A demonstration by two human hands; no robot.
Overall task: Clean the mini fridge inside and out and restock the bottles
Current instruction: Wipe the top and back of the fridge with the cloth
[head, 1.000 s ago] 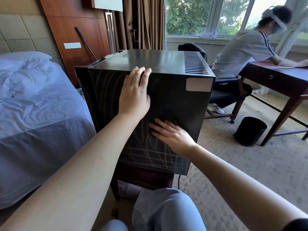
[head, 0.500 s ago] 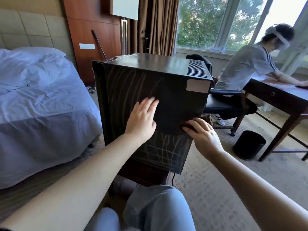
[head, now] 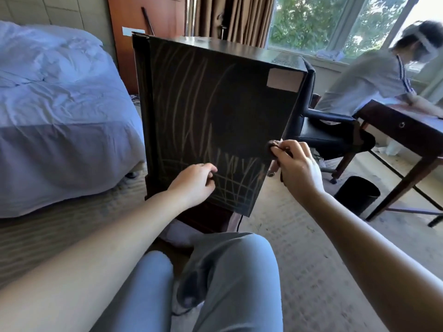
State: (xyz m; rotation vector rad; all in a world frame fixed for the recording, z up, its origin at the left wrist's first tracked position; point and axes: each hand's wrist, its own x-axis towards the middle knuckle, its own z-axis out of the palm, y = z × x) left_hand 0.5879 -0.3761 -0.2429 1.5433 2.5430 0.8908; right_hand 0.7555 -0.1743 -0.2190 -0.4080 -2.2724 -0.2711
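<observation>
Wiping the outside: fridge [head: 211,111] sits centre on a low stand [head: 203,219], streaked panel facing near. R hand [head: 297,168] pinches a dark cloth [head: 272,147] at the panel's right edge. L hand [head: 191,185], fingers loosely curled and empty, touches the lower panel. Next, prob.: firm strokes across the streaks. Bed [head: 60,104] close left, bin [head: 357,195] right; neither blocks the panel.

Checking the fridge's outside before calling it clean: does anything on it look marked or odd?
The mini fridge has pale streaks all over the dark panel facing the camera, upright ones with crossing lines lower down; scratches or smears, I cannot tell. A pale rectangular patch sits at its upper right corner.
</observation>
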